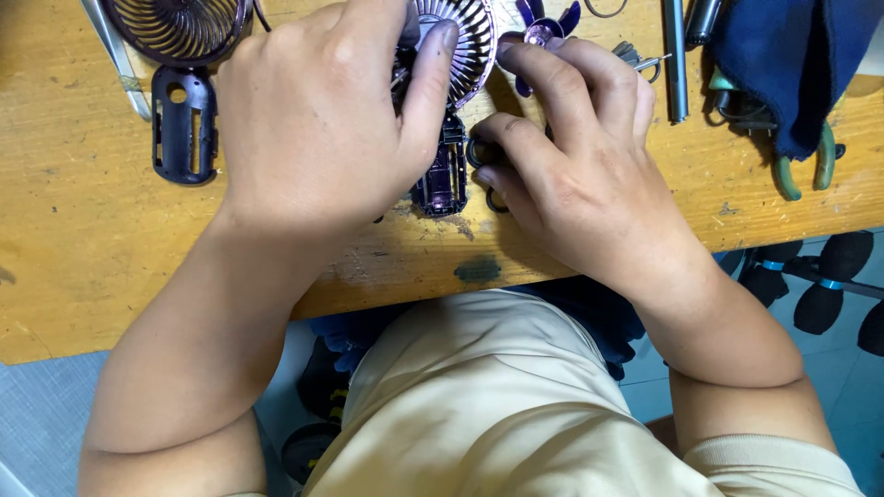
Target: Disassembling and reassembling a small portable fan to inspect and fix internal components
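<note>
A small dark purple handheld fan (448, 170) lies on the wooden workbench (83, 239), its round grille (471, 37) at the top and its open handle pointing toward me. My left hand (318, 115) grips the fan over the head, thumb pressed on the grille. My right hand (580, 152) rests against the handle's right side, its fingers curled on a small dark tool whose ring handles (481, 156) show beside the fan. The fan's middle is hidden under my left hand.
A loose purple grille cover (180, 28) and a dark handle shell (184, 124) lie at the upper left. Purple fan blades (543, 28), a metal rod (675, 55), a dark blue cloth (792, 55) and green-handled pliers (806, 166) sit at the upper right.
</note>
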